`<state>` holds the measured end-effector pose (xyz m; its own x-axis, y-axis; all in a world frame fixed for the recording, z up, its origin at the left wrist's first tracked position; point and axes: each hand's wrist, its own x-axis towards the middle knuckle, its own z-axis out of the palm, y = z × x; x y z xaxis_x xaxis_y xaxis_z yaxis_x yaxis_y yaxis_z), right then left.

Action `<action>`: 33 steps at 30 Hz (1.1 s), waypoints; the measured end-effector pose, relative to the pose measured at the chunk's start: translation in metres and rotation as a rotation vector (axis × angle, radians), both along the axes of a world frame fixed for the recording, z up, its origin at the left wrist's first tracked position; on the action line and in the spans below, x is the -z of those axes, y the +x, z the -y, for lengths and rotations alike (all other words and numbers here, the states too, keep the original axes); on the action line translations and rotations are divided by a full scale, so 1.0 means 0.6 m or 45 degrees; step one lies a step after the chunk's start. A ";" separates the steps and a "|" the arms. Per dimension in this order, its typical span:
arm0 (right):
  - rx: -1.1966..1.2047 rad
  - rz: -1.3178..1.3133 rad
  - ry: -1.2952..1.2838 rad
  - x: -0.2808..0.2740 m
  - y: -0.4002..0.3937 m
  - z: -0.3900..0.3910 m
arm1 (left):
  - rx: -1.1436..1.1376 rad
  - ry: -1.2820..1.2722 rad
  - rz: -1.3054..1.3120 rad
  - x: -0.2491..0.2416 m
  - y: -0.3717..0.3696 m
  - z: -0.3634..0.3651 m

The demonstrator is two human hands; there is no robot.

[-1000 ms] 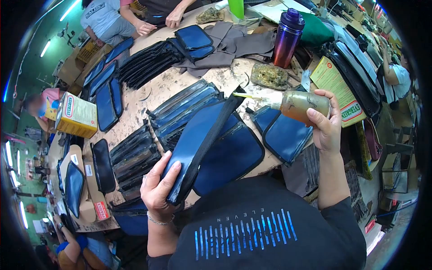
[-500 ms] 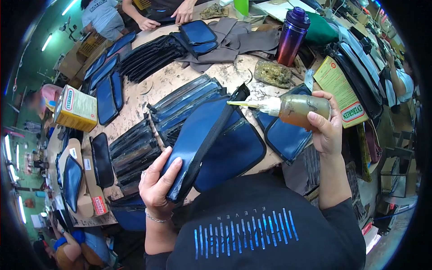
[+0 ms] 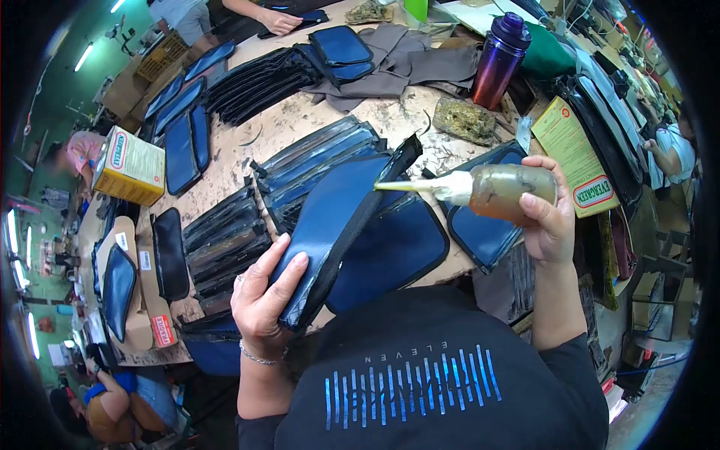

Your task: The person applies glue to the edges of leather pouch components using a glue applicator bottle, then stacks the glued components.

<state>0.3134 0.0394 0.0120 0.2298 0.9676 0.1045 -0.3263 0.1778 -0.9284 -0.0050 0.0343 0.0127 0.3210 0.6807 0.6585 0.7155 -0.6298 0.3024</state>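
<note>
My left hand [image 3: 268, 289] grips the lower end of a blue pouch [image 3: 330, 196] with a black edge strip, tilting it up over the table. In my right hand [image 3: 549, 214] is a clear glue bottle [image 3: 511, 193] with amber liquid, held sideways. Its narrow yellowish nozzle points left, and the tip is right at the pouch's dark edge. Under the pouch lies another blue panel with black trim [image 3: 397, 259]. Stacked dark strip-edged pieces [image 3: 319, 161] spread behind it, and a further blue pouch [image 3: 484, 225] lies below the bottle.
A yellow-and-white can [image 3: 129, 166] stands at left, another Evergreen can [image 3: 576, 157] at right. A purple bottle [image 3: 501, 60] and a crusty block [image 3: 463, 121] are toward the back. Across the table, a co-worker's hand [image 3: 281, 22] rests by a dark piece near stacked black pouches [image 3: 259, 84].
The nozzle tip has slid a little down the pouch's edge toward my left hand. The view has shifted slightly, and only one of the co-worker's hands across the table now shows.
</note>
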 end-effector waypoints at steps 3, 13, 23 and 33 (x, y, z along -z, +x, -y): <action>0.044 0.029 -0.006 0.004 0.018 -0.009 | -0.003 0.019 -0.014 -0.004 -0.002 0.000; 0.200 0.179 0.045 0.008 0.020 -0.022 | -0.013 0.049 -0.061 -0.011 -0.003 -0.002; 0.007 0.040 0.008 0.001 0.002 -0.013 | 0.012 0.039 -0.071 -0.017 -0.006 -0.002; -0.063 0.013 0.010 -0.001 -0.008 -0.004 | 0.023 0.088 -0.122 -0.024 -0.003 -0.002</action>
<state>0.3087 0.0420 0.0126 0.1806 0.9769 0.1144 -0.3256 0.1691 -0.9303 -0.0071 0.0356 0.0270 0.3962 0.6284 0.6694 0.7275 -0.6597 0.1886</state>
